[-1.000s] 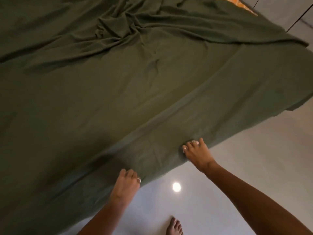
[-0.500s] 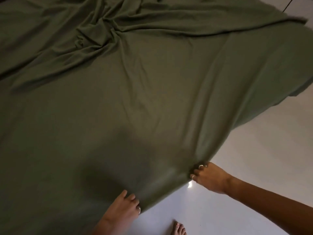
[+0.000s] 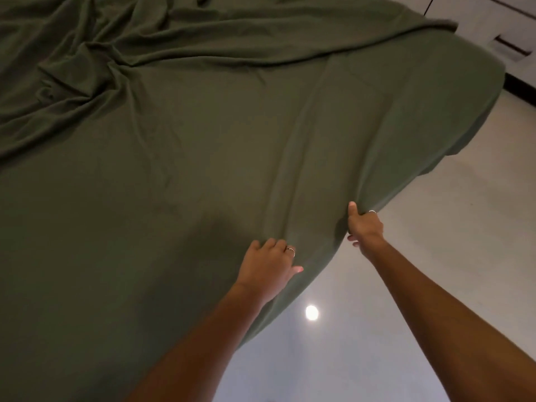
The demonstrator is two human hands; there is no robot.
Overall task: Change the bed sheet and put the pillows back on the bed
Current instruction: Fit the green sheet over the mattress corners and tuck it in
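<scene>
Dark green bed sheet (image 3: 203,169) spread over most of the view, covering the bed from near left to far right; smooth in the middle & near left, bunched into heavy folds at far left, w/ a long ridge of folded cloth running across the far side toward the right. Near edge of the sheet hangs over the bed side above a pale glossy floor (image 3: 435,271), which shows a round light reflection (image 3: 311,312). Left hand (image 3: 268,265), ring on one finger, has fingers curled into the cloth right at the near edge, clutching a bit of it. Right hand (image 3: 364,224), to the right & a little farther, grasps the sheet's edge w/ thumb on top & fingers wrapped under; cloth pulls into long creases running up from this grip. Both forearms reach in from near right. Far right corner: white cabinet fronts (image 3: 493,21) w/ dark handle.
</scene>
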